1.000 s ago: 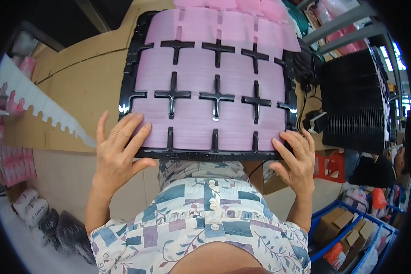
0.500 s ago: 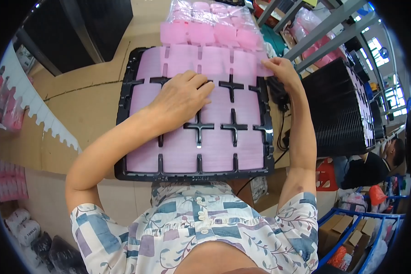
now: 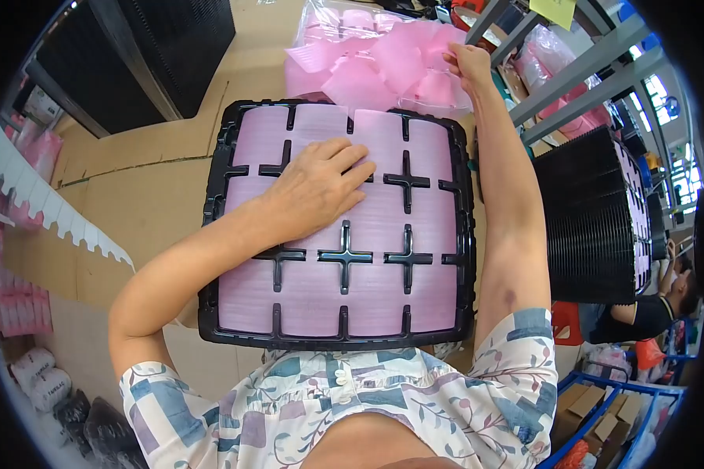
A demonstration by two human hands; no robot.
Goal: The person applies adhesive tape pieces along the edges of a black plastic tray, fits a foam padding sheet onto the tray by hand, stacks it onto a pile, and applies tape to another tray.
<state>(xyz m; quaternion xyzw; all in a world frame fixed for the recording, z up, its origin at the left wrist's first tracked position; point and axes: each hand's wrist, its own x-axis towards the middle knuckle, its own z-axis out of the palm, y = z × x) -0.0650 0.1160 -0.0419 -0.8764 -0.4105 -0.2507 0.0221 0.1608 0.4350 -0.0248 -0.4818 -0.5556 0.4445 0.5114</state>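
A black plastic tray point(image 3: 471, 234) with raised cross-shaped dividers lies in front of me. Pink foam pieces point(image 3: 399, 313) cover its compartments. My left hand point(image 3: 321, 184) rests on the foam near the tray's middle, fingers a little bent and holding nothing. Beyond the tray's far edge, my right hand point(image 3: 469, 62) pinches the right side of a thin pink foam sheet point(image 3: 399, 62), which hangs loose and folded. Under and behind that sheet lies a clear plastic bag point(image 3: 317, 19) with more pink foam showing through.
Tall black tray stacks stand at the back left point(image 3: 133, 62) and on the right point(image 3: 587, 219). A grey metal frame point(image 3: 571, 74) rises at the far right. A white toothed strip point(image 3: 55, 207) is at the left. Another person point(image 3: 657, 313) sits at the right.
My right hand has moved away from me, drawing the loose pink sheet off the tray's far end, where it is now bunched. My left hand stays on the foam. The tray appears slightly lower in view.
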